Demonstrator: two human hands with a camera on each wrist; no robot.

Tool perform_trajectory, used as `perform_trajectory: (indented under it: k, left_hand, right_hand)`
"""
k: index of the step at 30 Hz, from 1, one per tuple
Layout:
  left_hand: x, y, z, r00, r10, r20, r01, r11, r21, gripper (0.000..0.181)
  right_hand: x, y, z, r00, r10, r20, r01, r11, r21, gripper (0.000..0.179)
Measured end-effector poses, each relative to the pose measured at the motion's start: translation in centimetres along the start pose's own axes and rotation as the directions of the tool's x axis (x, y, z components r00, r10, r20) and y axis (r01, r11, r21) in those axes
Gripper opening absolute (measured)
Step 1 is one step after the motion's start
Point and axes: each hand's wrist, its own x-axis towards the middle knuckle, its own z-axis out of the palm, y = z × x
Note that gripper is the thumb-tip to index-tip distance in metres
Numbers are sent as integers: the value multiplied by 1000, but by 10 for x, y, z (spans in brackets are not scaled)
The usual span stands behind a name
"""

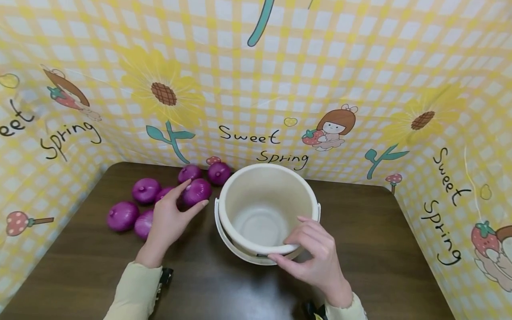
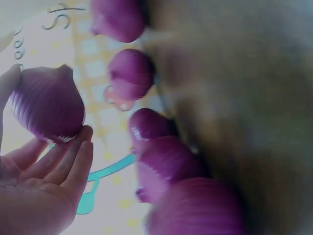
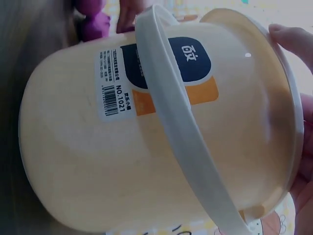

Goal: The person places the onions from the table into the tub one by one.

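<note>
My left hand (image 1: 170,218) holds a purple onion (image 1: 197,192) between thumb and fingers; in the left wrist view the held onion (image 2: 49,103) is raised apart from the others. Just to the right stands a cream bucket (image 1: 264,173), upright, its inner floor visible from above. The bucket's handle (image 3: 171,117) hangs down on the near side, across a label. With thumb outside and fingers over the edge, my right hand (image 1: 314,253) grips the bucket's near right rim. More onions (image 1: 123,216) lie around and behind the left hand, some partly hidden by it.
The dark wooden table (image 1: 224,293) carries the onions at its left and back, with the bucket near the middle. A yellow checked cloth (image 1: 248,89) with printed flowers and lettering hangs along the back and both sides.
</note>
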Motion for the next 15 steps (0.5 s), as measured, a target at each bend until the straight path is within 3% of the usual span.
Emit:
perform_trajectory:
  k: [4,15]
  left_hand:
    - [3,13,-7,997,24,-66,-26,999,-20,72]
    - [3,48,-28,988,99,-121,-110,990,-87,74]
  right_hand:
    - [-1,-5,5,1000,-30,3,30,999,19,24]
    - [-6,-6,15,991,-125,41,124,992,35,21]
